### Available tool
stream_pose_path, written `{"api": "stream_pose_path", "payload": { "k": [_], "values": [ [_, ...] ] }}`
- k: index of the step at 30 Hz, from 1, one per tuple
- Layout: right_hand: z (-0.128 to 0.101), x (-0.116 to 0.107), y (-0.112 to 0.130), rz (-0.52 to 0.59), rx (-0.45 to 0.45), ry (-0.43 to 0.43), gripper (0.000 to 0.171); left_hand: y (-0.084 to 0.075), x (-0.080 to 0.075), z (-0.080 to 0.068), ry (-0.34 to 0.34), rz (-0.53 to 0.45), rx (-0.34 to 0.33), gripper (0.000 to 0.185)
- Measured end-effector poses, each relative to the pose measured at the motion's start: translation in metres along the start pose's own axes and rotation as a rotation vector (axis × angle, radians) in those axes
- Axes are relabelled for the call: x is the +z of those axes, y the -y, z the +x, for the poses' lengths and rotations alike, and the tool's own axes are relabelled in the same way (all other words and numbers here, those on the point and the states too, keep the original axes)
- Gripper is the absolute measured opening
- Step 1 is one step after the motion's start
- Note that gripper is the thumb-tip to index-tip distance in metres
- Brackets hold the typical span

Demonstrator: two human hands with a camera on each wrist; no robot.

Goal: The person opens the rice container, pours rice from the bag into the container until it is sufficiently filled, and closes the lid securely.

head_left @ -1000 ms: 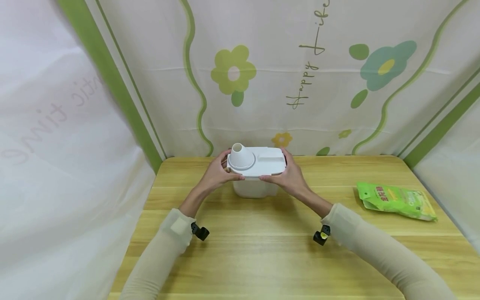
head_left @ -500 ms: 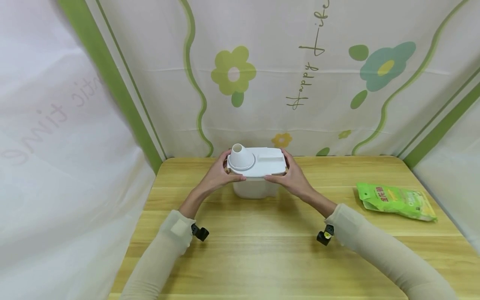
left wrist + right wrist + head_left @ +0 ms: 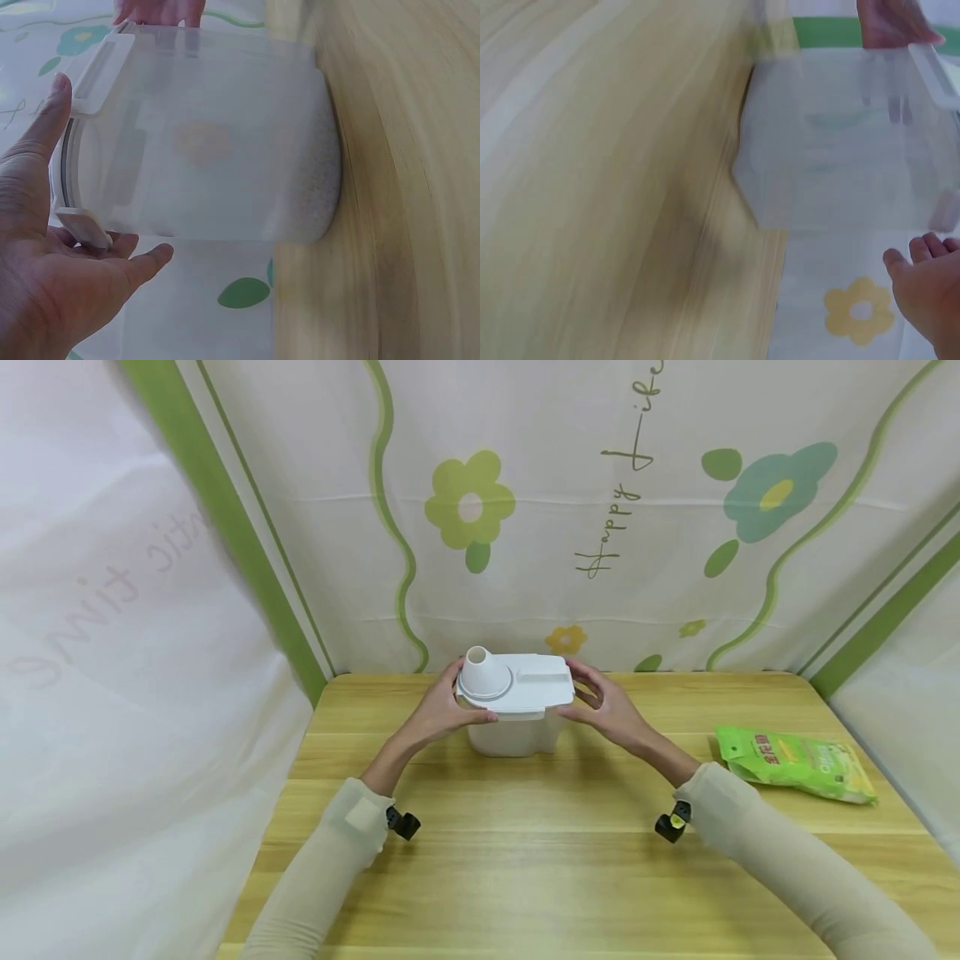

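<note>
A translucent storage container stands upright at the back of the wooden table, with small pale grains in its bottom. Its flat white lid bears a cone-shaped white piece on the left. My left hand grips the lid's left end, thumb along the front edge and fingers round the side latch. At the opposite end, my right hand is spread loosely; in the right wrist view its fingers stand slightly apart from the container, near a white latch.
A green-and-yellow food packet lies on the right of the wooden table. Behind the container hangs a white curtain with flower prints, and similar cloth encloses both sides.
My right hand has moved to the right, its thumb sliding off the lid's front and its fingers loosening. The left hand keeps its hold, and the container stays in place.
</note>
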State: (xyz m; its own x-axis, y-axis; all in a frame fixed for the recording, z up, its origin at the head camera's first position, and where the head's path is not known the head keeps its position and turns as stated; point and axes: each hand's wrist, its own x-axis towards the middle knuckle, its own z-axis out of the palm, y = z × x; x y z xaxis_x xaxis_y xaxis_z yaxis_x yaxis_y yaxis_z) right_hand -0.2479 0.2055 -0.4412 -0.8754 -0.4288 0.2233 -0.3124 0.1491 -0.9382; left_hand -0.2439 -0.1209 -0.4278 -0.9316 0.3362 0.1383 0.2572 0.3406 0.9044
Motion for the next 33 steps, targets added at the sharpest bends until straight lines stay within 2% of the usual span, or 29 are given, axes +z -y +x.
{"api": "stream_pose_path", "payload": {
  "k": [6,10,24,33],
  "values": [
    [-0.001,-0.012,-0.002,0.001,-0.056,0.053,0.08,0.0,0.0,0.0,0.001,-0.002,0.008,0.106],
    [-0.001,-0.016,-0.002,0.0,-0.054,0.069,0.075,0.001,0.001,0.0,0.001,-0.008,0.012,0.105],
    [0.006,-0.02,-0.009,0.025,-0.051,0.017,0.054,0.0,0.001,0.0,0.002,-0.029,-0.004,0.104],
    [0.014,-0.021,-0.007,-0.191,-0.085,-0.043,0.048,-0.001,0.0,0.0,-0.001,-0.011,-0.009,0.103]
  ]
}}
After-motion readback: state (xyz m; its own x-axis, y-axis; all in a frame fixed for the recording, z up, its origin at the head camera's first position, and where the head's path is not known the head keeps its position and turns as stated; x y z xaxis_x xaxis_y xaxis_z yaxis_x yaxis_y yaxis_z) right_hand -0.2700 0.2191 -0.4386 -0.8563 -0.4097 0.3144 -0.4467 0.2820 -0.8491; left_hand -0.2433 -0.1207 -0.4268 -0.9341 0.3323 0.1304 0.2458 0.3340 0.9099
